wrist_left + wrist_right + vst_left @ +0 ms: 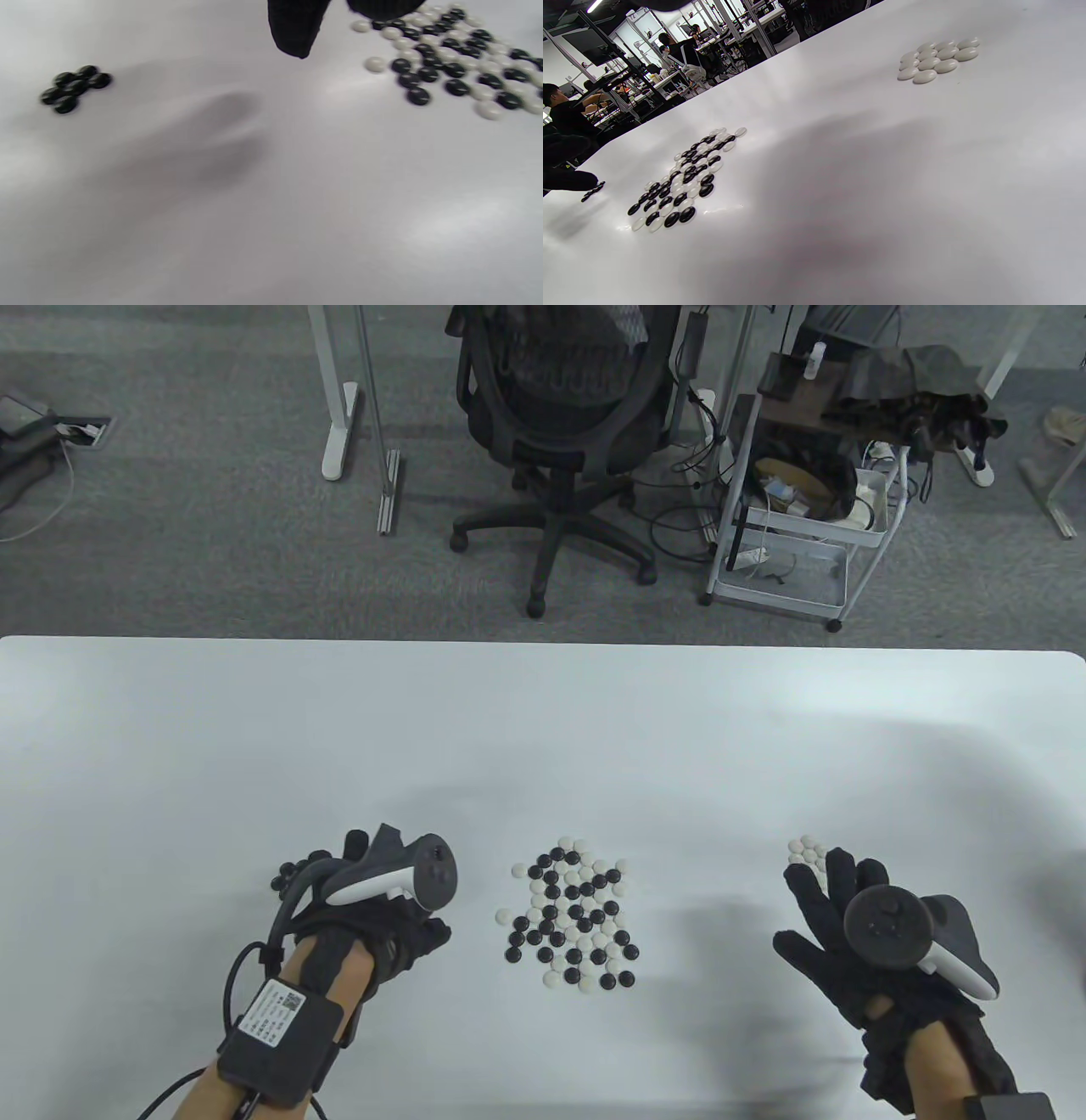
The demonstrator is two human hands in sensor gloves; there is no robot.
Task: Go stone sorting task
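A mixed pile of black and white Go stones lies in the middle of the white table. A small group of black stones lies at the left, just beyond my left hand. A small group of white stones lies at the right, just beyond the fingertips of my right hand. The right hand's fingers are spread and hold nothing. In the left wrist view a bare fingertip hangs above the table between the black group and the mixed pile. No stone shows in either hand.
Beyond the table's far edge stand an office chair and a white wire cart on grey carpet. The right wrist view shows the white group, the mixed pile and desks with people far behind.
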